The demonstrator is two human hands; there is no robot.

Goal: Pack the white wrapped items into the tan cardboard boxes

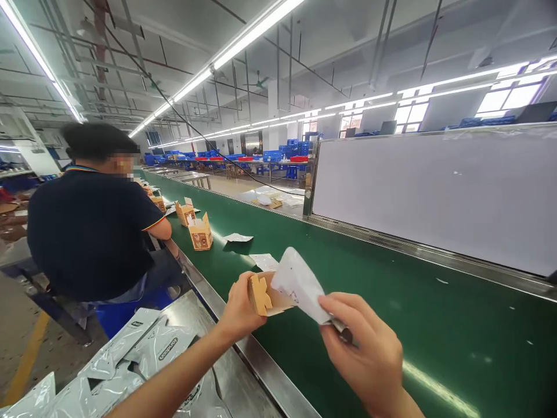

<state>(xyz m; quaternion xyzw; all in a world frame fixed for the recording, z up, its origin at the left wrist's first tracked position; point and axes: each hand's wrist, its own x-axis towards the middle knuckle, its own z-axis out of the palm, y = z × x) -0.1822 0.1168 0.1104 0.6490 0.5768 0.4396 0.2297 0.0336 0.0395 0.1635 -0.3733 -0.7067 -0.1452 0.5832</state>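
Above a green conveyor belt [391, 302] on a factory packing line, a worker's left hand [238, 310] closes around a small brown cardboard box [262, 295], thumb and fingers pinching its near end. The right hand [369, 354] grips the lower edge of a white plastic pouch [300, 281] between thumb and fingertips, the pouch's upper end resting in the box's open mouth. Both are held in the air just over the belt's near edge, beside the steel counter [261, 360].

Done well, this step probably calls for a steady box with its flaps kept clear, and a pouch fed in straight rather than crumpled, the right-hand grip staying low on the pouch so it can slide.

The box lies on its side, its long axis running roughly left to right, its open end facing right toward the pouch. The pouch slants, its long axis running from the right hand up and leftward into the box.

More silver-white pouches [130, 354] lie heaped on the counter at lower left. Farther up the line, two open boxes [195, 226] stand on the belt next to a seated co-worker in a dark shirt [89, 232].
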